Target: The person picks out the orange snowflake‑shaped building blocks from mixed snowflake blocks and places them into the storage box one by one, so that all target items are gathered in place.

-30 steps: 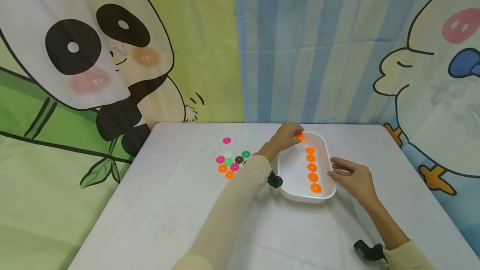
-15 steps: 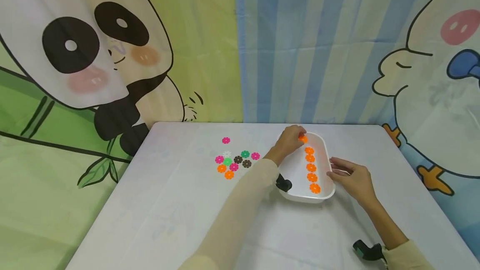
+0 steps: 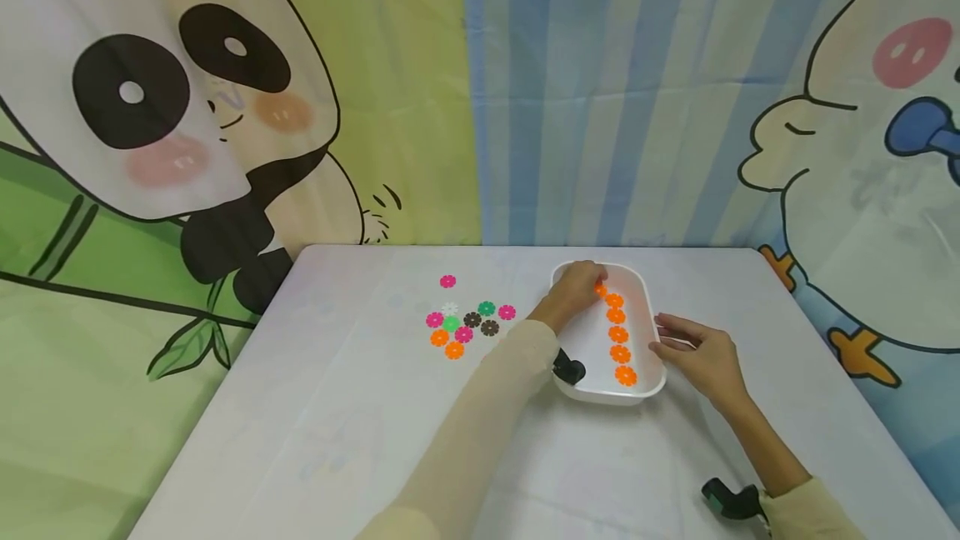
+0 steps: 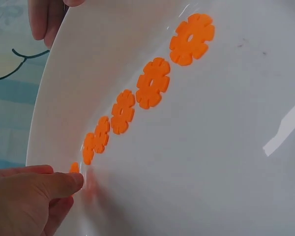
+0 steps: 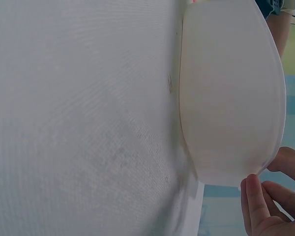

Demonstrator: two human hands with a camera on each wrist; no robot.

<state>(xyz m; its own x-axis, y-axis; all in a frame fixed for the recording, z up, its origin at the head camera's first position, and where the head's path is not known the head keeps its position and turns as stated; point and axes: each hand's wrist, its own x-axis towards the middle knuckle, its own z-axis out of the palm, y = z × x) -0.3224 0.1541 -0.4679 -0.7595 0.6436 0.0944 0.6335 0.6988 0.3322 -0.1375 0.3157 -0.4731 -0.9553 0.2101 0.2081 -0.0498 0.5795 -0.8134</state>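
Observation:
My left hand (image 3: pixel 576 290) reaches into the far end of a white plastic tray (image 3: pixel 609 397). Its thumb and fingertips pinch an orange flower-shaped disc (image 4: pixel 74 167), mostly hidden by the fingers. Several matching orange discs (image 3: pixel 618 334) lie in a line along the tray floor towards the near end, the held one at the line's far end. On the tray's right side, my right hand (image 3: pixel 703 357) holds the rim. In the right wrist view its fingers (image 5: pixel 254 194) press the outer wall, with the thumb at the edge.
Left of the tray, loose flower discs lie on the white table (image 3: pixel 337 423): pink (image 3: pixel 463 334), orange (image 3: pixel 454 350), green (image 3: pixel 486 308), dark brown (image 3: pixel 490 327) and white (image 3: pixel 450 307). A printed cartoon curtain (image 3: pixel 405 90) hangs behind the table.
The left hand has carried the orange disc from the far rim slightly down into the tray, near the line's far end. The right hand keeps its place at the tray's side.

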